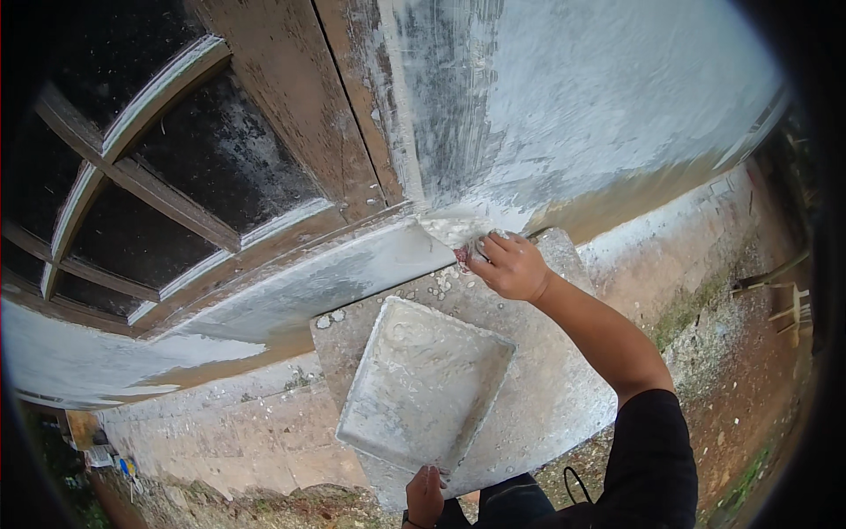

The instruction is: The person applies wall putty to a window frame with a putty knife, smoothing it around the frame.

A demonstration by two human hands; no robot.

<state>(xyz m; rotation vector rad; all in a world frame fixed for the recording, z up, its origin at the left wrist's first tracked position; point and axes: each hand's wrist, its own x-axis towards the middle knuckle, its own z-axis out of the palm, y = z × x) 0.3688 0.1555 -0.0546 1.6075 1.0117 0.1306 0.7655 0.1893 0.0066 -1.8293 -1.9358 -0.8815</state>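
Observation:
My right hand grips a putty knife whose blade is loaded with white filler. The blade lies against the wall at the lower corner of the wooden window frame. Below it, a shallow rectangular tray, smeared with white filler, rests tilted on a stained board. My left hand, fingers closed, holds the tray's near edge. Most of the knife's handle is hidden by my right fingers.
A brown window with dark panes fills the upper left. The wall at the right is coated patchily in white over grey. A concrete ledge runs along the wall's foot, with bare ground beyond. A chair-like object stands far right.

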